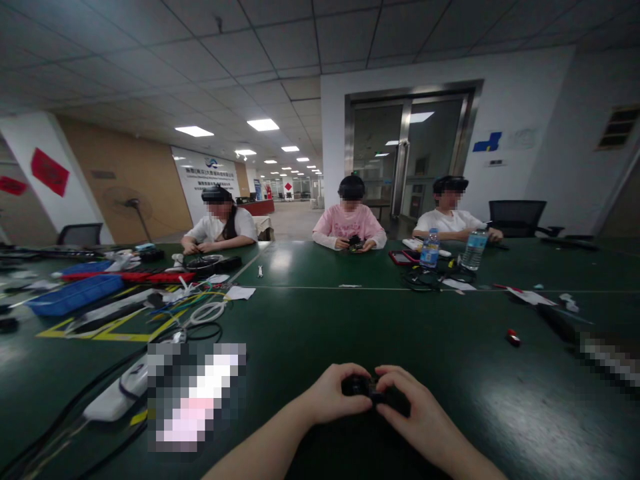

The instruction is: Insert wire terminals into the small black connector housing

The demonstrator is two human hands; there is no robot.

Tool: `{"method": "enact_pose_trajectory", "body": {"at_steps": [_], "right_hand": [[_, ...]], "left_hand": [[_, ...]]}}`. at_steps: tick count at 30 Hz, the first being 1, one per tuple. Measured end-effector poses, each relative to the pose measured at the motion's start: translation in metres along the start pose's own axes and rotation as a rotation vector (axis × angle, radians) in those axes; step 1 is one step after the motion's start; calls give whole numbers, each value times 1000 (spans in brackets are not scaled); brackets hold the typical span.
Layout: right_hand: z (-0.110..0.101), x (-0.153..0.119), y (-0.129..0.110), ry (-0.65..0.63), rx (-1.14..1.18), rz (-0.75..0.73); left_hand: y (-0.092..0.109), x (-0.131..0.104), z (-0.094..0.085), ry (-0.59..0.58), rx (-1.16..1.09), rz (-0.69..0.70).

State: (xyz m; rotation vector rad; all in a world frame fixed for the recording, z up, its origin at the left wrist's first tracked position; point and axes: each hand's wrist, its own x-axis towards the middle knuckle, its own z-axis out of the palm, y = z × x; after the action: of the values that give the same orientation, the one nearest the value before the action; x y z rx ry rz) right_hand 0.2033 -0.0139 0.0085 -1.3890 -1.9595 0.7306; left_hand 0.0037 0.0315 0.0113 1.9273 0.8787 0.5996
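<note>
At the near middle of the green table, both of my hands are closed around a small black object. My left hand grips its left side between thumb and fingers. On the other side, my right hand pinches it with curled fingers and thumb. The fingertips almost meet at its middle. What kind of object it is I cannot make out, because it is dark and partly covered by my fingers.
Left of my hands lie a white power strip, coiled cables and a blue tray. Water bottles stand at the far right. A small red-and-black item lies on the right. Three people in headsets sit opposite.
</note>
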Motion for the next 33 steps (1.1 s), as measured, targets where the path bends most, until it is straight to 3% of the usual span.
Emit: {"method": "enact_pose_trajectory", "body": {"at_steps": [21,33], "right_hand": [[-2,-1,-5,-23,-4,24],[1,0,0,7,28,-50]], "left_hand": [[2,-2,-1,-11,-57,-4],[-4,0,1,-8,-44,11]]}}
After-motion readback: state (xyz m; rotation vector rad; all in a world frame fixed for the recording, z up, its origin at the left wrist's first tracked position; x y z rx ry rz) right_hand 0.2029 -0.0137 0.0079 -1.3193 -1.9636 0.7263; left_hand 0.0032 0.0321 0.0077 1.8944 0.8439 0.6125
